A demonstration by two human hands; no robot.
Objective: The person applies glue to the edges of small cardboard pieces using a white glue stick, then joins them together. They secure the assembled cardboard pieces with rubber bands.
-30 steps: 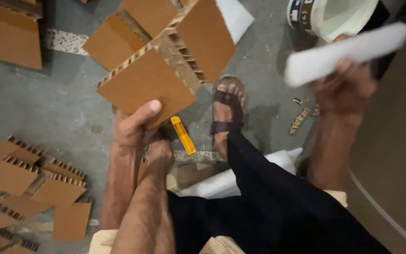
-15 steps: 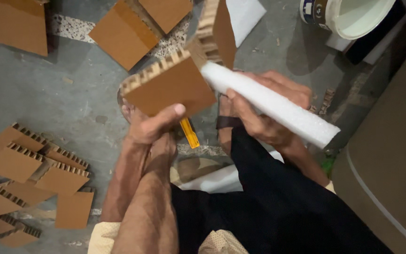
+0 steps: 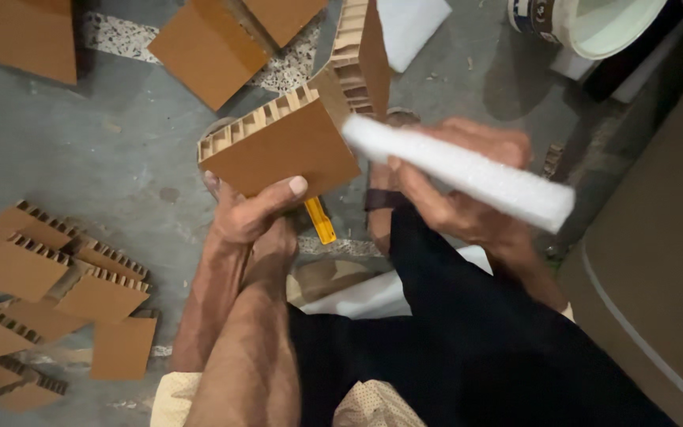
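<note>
Pinched between thumb and fingers, the left hand (image 3: pixel 250 213) holds a honeycomb cardboard block (image 3: pixel 278 146) up by its lower edge. Right hand (image 3: pixel 456 194) is wrapped round a white foam strip (image 3: pixel 460 170) — long axis slanting down-right, near end touching the block's right corner.

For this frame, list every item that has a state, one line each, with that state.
left hand: gripping the cardboard block from below
right hand: closed around the foam strip
cardboard block: held up, honeycomb edge showing
foam strip: held, its end against the block's corner
white bucket: open, on the floor
cardboard pieces: piled loosely on the floor
yellow tool: lying on the floor, partly hidden
</note>
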